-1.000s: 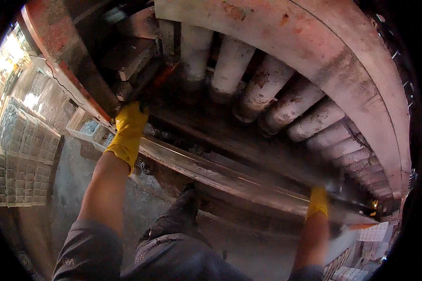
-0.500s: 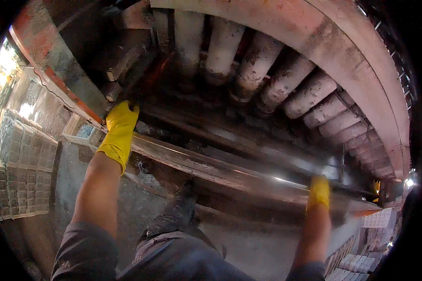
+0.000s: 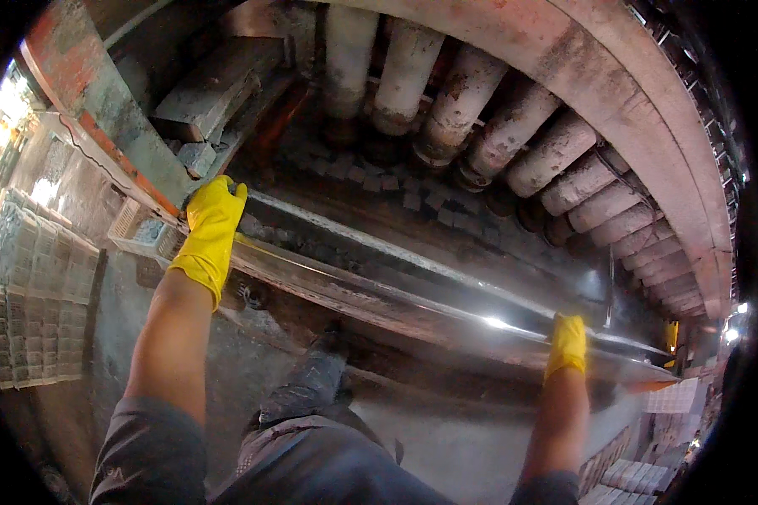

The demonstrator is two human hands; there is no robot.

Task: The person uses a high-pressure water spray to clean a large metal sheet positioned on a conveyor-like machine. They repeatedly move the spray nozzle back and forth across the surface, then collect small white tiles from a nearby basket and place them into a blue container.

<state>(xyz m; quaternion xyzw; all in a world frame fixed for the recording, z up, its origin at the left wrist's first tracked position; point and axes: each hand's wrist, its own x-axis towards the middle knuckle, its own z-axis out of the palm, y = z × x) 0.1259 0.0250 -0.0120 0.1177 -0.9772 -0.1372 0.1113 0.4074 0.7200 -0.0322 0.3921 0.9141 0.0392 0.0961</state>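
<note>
Left hand (image 3: 211,220) in a yellow glove, laid on the near end of a long metal bar (image 3: 413,310), fingers curled down over its top edge, gripping it. Right hand (image 3: 568,343), gloved the same, set on the far end of that bar, fingers apparently wrapped around it too, though small and hard to read at this distance. Bar lying along the front lip of a big worn machine (image 3: 564,76), shiny on top with a bright glint near the right hand. Behind the bar, a dark bed paved with small square blocks (image 3: 396,181). Above that, a row of thick, dusty, rust-stained rollers (image 3: 514,139) fanning out under a curved pink-grey hood. Grey bricks (image 3: 210,93) stacked at the upper left beside a red-and-grey painted beam (image 3: 101,109). Below, a dusty concrete floor (image 3: 446,438), a grimy trouser leg and boot (image 3: 312,387) planted on it. Stacks of pale moulded trays (image 3: 34,311) at the left, more stacks (image 3: 640,454) at the lower right, bright daylight beyond both edges.
</note>
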